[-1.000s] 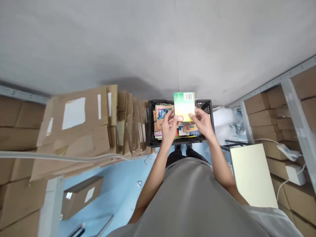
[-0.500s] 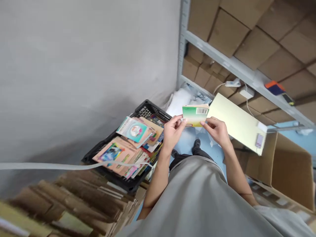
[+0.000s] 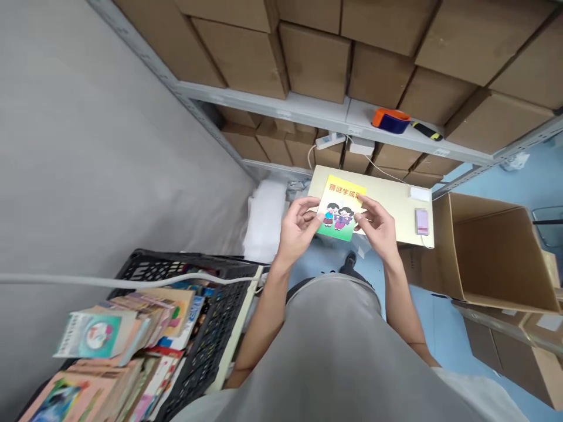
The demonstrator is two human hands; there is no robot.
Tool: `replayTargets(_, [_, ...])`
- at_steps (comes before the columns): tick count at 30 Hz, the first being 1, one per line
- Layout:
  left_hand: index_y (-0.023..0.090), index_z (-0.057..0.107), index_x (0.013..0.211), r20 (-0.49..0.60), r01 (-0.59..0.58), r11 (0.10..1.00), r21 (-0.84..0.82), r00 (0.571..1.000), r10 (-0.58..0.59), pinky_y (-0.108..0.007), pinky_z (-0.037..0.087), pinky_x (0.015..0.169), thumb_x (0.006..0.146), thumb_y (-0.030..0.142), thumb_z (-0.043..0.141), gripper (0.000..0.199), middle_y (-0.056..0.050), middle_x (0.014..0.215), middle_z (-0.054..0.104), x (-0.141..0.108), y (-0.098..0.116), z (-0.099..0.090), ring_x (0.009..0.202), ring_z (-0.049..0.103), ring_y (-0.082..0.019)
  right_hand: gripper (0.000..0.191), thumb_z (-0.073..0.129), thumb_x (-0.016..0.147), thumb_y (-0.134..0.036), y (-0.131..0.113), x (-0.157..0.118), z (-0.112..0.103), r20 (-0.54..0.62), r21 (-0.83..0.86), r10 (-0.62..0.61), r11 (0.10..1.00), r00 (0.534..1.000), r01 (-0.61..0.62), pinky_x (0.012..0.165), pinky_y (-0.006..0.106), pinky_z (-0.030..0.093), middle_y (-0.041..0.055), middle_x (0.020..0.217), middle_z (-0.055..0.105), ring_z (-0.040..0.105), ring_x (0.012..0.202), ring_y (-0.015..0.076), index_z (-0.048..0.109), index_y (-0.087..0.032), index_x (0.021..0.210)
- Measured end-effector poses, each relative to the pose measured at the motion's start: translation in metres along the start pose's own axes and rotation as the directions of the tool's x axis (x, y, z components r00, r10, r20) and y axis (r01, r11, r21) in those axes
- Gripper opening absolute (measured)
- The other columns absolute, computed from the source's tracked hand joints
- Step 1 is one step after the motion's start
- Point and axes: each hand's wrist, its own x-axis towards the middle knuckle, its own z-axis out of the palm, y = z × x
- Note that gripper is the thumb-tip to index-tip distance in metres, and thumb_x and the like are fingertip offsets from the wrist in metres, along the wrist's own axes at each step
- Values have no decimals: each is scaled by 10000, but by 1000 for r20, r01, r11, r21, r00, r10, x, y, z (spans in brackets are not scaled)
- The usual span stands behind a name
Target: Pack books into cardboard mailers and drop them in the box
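Note:
A thin book [image 3: 338,205] with a yellow, white and green cover, red lettering and two cartoon children faces me at the middle of the view. My left hand [image 3: 299,225] grips its left edge, the thumb on the cover and the fingers partly behind it. On the opposite edge, my right hand [image 3: 378,225] holds it the same way, thumb pressed to the cover. Behind the book lies a pale cream table [image 3: 389,205]. To the lower left, a black plastic crate [image 3: 206,334] holds piled books, with a teal-covered book [image 3: 99,335] on top.
A phone [image 3: 421,221] and a white box [image 3: 420,194] lie on the table. Shelves [image 3: 308,108] full of cartons rise behind, with an orange-and-blue tape roll [image 3: 391,120]. An open carton [image 3: 497,252] stands at right. A white cable [image 3: 132,282] crosses above the crate.
The book has been turned from its barcoded back to its front cover, still between both hands. My view has swung right, so the crate appears lower left and the table straight ahead.

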Motion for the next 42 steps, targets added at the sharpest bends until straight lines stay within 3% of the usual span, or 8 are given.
replayTargets(4, [225,748,1394,17,128,988,-88,992,-127,-312,674,819,893,551,940,627,-112,1195,837,43,-19,60,923,803,-199,461,769,1054,-542,15,40,-55,-21,-24,-48,999,999,47,800,398,732,69,1336,797,721,849,182,767,-362,1478])
replayTargets(8, [175,843,1171,-19,274,953,-126,960,-279,-343,684,833,847,594,956,541,-112,1103,864,73,-28,101,946,819,-241,442,740,1075,-540,28,77,-94,8,-42,-81,996,997,81,877,415,706,64,1308,807,734,893,196,770,-361,1478])
replayTargets(16, [186,858,1084,-74,307,946,-108,946,-315,-321,673,733,805,624,980,534,-75,911,847,118,-46,125,843,802,-230,440,752,1068,-527,46,123,-110,-12,-15,-33,999,999,33,918,426,700,76,1366,814,751,982,215,782,-332,1461])
replayTargets(23, [191,862,1148,-111,219,970,-107,967,-230,-417,728,901,835,631,962,549,-102,1029,876,148,-54,110,992,848,-283,345,689,1105,-509,39,141,-86,-160,-222,-135,970,978,98,950,428,719,94,1437,770,776,1191,251,796,-333,1382])
replayTargets(28, [196,866,1199,-226,52,996,75,974,-34,-411,736,928,943,601,873,479,-112,1171,883,153,-56,96,1034,854,-270,334,663,1114,-527,17,140,-38,-254,-291,-164,953,953,86,1060,512,699,116,1360,803,746,1322,300,827,-309,1307])
replayTargets(34, [237,791,1421,57,-252,921,295,967,247,-481,643,1161,1087,466,703,414,-138,1410,815,145,-48,74,1327,771,-289,469,703,1054,-672,21,149,22,-239,-156,17,986,971,-56,946,395,688,86,1171,843,790,1037,247,793,-243,1220])
replayTargets(38, [229,733,1497,-32,-82,970,227,995,91,-458,637,1112,1043,615,730,596,-170,1525,739,161,-54,43,1381,722,-315,515,699,1037,-721,21,153,23,-173,-72,96,991,980,-110,883,357,658,74,1092,848,778,999,249,782,-234,1183])
replayTargets(42, [179,872,1149,90,181,983,35,979,-183,-364,665,900,959,724,795,583,-115,1119,854,183,-55,27,1024,803,-268,564,765,984,-739,23,153,20,-147,-6,142,990,979,-144,860,347,651,77,1120,861,782,1001,251,787,-228,1221])
